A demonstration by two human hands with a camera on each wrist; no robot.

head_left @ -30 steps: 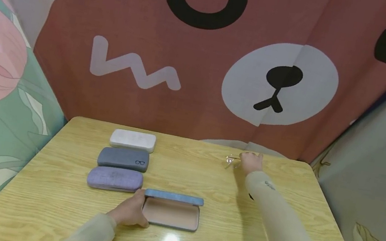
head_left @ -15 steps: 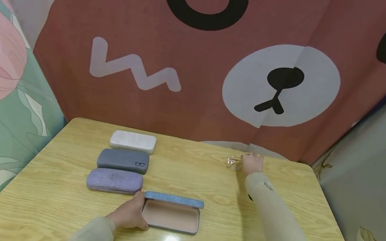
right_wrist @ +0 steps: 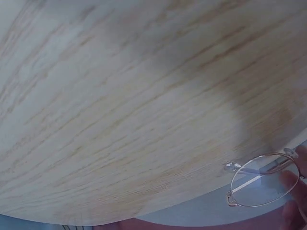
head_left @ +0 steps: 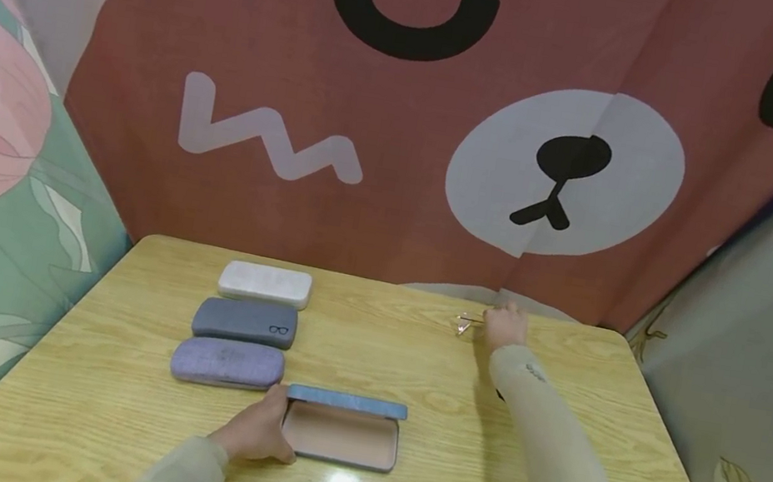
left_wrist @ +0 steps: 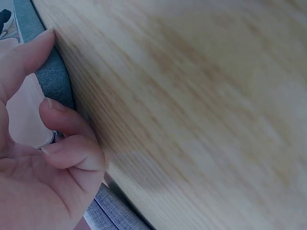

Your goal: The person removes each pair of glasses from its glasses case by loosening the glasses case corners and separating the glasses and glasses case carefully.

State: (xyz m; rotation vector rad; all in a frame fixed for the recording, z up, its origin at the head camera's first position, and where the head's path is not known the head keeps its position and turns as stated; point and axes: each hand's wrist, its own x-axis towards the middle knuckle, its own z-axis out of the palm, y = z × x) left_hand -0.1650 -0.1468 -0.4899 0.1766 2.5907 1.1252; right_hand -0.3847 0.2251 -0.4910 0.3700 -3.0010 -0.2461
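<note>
At the far right of a wooden table (head_left: pixel 426 374), a person's right hand (head_left: pixel 505 326) pinches thin-rimmed glasses (right_wrist: pixel 261 184), which stick out left of it. The left hand (head_left: pixel 256 429) grips the left end of an open blue case (head_left: pixel 340 436), long axis running left to right, lid along the far side. The case lies near and left of the glasses, well apart; the left hand touches it, the right does not.

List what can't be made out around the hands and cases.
Head: part of the glasses, behind the right hand.
Head: insides of white case, grey case, purple case, all closed.
Left wrist: open case, partly behind left hand, cut by left edge.
Right wrist: right hand, mostly beyond right edge.
</note>
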